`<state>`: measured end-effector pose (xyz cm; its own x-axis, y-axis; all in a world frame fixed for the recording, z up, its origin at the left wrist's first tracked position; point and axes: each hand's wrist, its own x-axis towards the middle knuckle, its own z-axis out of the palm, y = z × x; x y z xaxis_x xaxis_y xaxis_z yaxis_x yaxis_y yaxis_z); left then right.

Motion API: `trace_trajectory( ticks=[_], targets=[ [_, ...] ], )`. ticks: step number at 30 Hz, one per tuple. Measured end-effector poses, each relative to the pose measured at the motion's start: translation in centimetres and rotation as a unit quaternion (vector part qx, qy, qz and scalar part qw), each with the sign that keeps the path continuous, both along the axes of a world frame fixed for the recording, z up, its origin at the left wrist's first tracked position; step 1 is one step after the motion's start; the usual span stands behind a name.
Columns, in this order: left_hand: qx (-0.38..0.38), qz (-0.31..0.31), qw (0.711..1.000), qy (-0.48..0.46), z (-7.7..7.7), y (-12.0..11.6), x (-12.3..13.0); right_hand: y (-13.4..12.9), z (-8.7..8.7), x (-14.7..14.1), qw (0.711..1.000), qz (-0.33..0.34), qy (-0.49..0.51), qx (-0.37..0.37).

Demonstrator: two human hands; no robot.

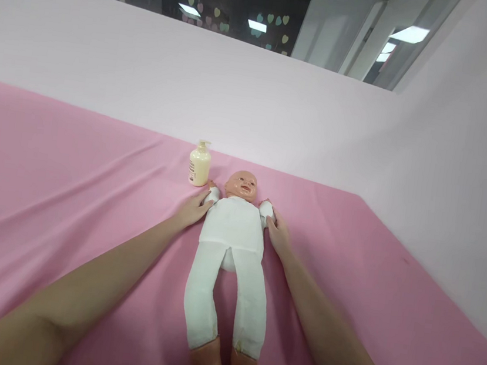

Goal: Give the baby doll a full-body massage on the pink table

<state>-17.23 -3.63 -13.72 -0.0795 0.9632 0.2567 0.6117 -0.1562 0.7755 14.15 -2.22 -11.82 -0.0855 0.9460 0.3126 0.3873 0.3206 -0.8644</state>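
Note:
A baby doll (pixel 234 223) with a white cloth body lies on its back on the pink sheet (pixel 105 189), its head away from me and its brown feet toward me. Both its arms are bent up beside its head. My left hand (pixel 193 209) is closed around the doll's arm on the left, thumb on the near side. On the other side my right hand (pixel 279 231) grips the opposite arm in the same way. Just beyond my left hand stands a cream pump bottle (pixel 200 165), upright and untouched.
A white wall (pixel 236 99) rises behind the sheet, and another wall (pixel 459 191) stands on the right. Above the back wall is a dark window (pixel 234 4) with heart-shaped stickers and light reflections. Wrinkles run across the sheet on the left.

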Motion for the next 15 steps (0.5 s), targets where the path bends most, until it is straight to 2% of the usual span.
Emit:
trace_trajectory(
  ticks=[5, 9, 13, 15],
  targets=[
    [-0.012, -0.001, 1.0, -0.02, -0.4, 0.4, -0.3, 0.6, -0.7, 0.3, 1.0, -0.012, 0.001, -0.017],
    [-0.018, -0.019, 0.991, -0.135, -0.8, 0.5, -0.3, 1.2, -0.9, 0.4, 0.996, 0.001, 0.087, -0.035],
    [-0.005, -0.085, 0.948, -0.307, -0.5, 0.4, -0.1, 1.5, -1.0, 0.7, 0.98, 0.03, 0.187, -0.055],
    [0.014, -0.101, 0.929, -0.357, -0.1, 0.4, 0.0, 1.6, -1.1, 0.9, 0.976, 0.036, 0.21, -0.048]
  ],
)
